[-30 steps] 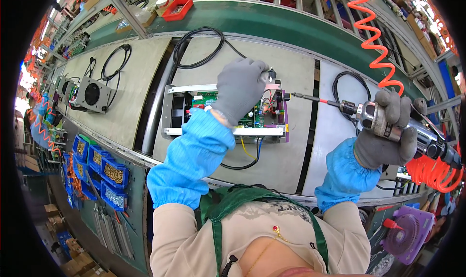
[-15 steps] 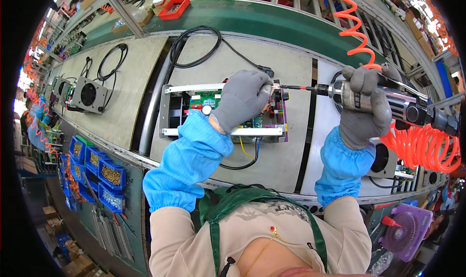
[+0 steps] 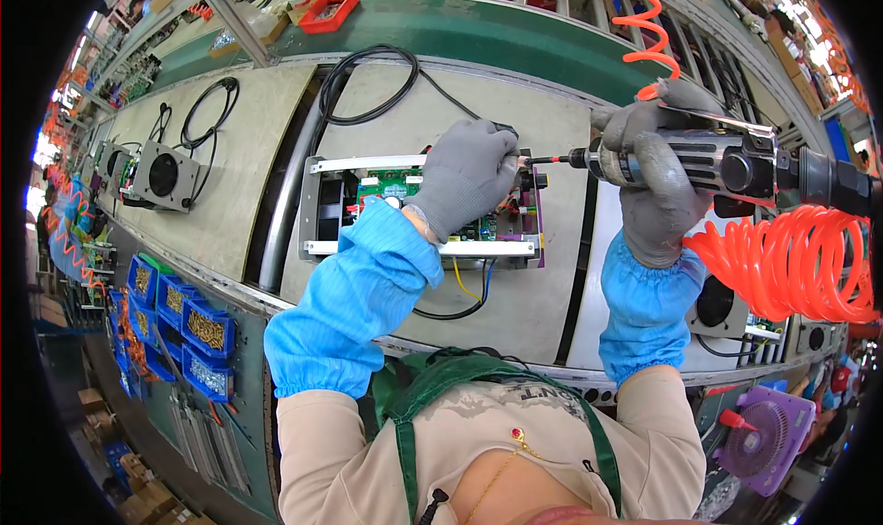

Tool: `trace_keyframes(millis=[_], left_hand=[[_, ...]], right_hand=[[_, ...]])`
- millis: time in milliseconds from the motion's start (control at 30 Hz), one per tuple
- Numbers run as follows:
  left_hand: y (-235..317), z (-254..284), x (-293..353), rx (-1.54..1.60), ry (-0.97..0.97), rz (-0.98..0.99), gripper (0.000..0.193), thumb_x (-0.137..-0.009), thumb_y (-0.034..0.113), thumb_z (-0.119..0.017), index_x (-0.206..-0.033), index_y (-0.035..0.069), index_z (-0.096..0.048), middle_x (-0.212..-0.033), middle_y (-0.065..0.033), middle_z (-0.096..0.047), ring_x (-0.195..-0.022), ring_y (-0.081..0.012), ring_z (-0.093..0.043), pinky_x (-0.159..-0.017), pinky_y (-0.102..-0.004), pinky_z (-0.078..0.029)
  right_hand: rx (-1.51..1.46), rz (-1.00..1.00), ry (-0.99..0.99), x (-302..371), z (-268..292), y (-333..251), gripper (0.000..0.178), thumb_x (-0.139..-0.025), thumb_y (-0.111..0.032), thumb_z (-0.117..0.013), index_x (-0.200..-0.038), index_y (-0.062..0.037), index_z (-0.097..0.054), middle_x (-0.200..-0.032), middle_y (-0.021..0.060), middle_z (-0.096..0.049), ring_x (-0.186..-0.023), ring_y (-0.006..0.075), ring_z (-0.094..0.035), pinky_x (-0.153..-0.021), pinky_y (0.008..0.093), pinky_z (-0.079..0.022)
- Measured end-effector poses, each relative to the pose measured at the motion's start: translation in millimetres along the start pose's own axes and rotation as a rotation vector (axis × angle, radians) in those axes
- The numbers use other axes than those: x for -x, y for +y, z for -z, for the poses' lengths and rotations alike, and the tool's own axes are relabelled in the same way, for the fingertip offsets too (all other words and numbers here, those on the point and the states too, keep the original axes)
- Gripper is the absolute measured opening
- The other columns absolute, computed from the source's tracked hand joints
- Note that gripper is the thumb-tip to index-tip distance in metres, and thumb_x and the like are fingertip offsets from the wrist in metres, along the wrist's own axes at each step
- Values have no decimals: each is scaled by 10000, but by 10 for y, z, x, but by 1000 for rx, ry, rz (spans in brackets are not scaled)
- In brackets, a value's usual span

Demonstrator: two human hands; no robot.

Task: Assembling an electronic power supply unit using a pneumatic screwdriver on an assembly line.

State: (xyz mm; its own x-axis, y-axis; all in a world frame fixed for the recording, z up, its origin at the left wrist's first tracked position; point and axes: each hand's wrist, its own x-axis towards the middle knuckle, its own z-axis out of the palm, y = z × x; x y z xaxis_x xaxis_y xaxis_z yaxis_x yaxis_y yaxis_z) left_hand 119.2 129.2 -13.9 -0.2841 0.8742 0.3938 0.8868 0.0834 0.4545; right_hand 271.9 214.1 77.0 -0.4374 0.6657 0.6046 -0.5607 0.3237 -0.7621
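Observation:
An open metal chassis point(image 3: 322, 194) lies in front of me, with two pale rails, a green circuit board point(image 3: 391, 184) and a purple end plate point(image 3: 535, 224). Over its right half rests my gloved left hand point(image 3: 467, 177); its fingers are pinched together at the far right corner, and whatever they hold is hidden. My gloved right hand point(image 3: 658, 171) is wrapped round a power screwdriver point(image 3: 713, 163), held level and pointing left. The driver's bit point(image 3: 550, 160) reaches that corner right beside my left fingertips. Its very tip and any screw there are too small to make out.
A black cable point(image 3: 368, 117) coils behind the chassis. An orange coiled hose point(image 3: 782, 260) hangs right of my right hand, another point(image 3: 644, 28) above it. Blue bins point(image 3: 207, 332) of screws stand at the left. Another fan unit point(image 3: 164, 177) sits on the left board, a red tray point(image 3: 329, 11) beyond the green belt.
My right hand has brought the screwdriver left, closer to the chassis corner, and less of the bit shows. My left hand stays nearly where it was.

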Motion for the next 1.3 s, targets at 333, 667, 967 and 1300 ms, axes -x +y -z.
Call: trace_keyframes(millis=[333, 667, 967, 1300], left_hand=[[72, 184, -257, 170, -474, 167, 322, -761, 265, -615, -1018, 76, -663, -944, -142, -675, -912, -323, -637, -799, -414, -498], [-151, 59, -313, 401, -557, 94, 397, -827, 179, -676, -1206, 82, -608, -1129, -155, -645, -1045, -291, -619, -907, -336, -471], [-32, 76, -337, 244, -600, 99, 391, -849, 186, -650, -1227, 103, -599, -1153, -141, -635, -1080, -298, -598, -933, -350, -458], [-16, 31, -333, 245, -601, 111, 367, -856, 174, -633, -1217, 114, -611, -1135, -131, -644, -1066, -284, -605, -919, -350, -465]], right_hand=[[177, -101, -223, -153, -128, 22, 440, -796, -15, -563, -1223, 31, -466, -760, 92, -587, -634, 150, -568, -883, 424, -486], [167, -120, -119, -278, -129, 0, 459, -751, -87, -573, -1177, 51, -472, -688, 81, -534, -577, 162, -531, -764, 421, -524], [-22, -5, -105, -319, 81, 172, 445, -782, -82, -539, -1196, 66, -470, -720, 117, -575, -541, 155, -525, -769, 427, -534], [94, -138, -31, -341, 30, 132, 529, -752, -204, -583, -1217, 17, -463, -726, 48, -483, -662, 166, -512, -735, 415, -511]])
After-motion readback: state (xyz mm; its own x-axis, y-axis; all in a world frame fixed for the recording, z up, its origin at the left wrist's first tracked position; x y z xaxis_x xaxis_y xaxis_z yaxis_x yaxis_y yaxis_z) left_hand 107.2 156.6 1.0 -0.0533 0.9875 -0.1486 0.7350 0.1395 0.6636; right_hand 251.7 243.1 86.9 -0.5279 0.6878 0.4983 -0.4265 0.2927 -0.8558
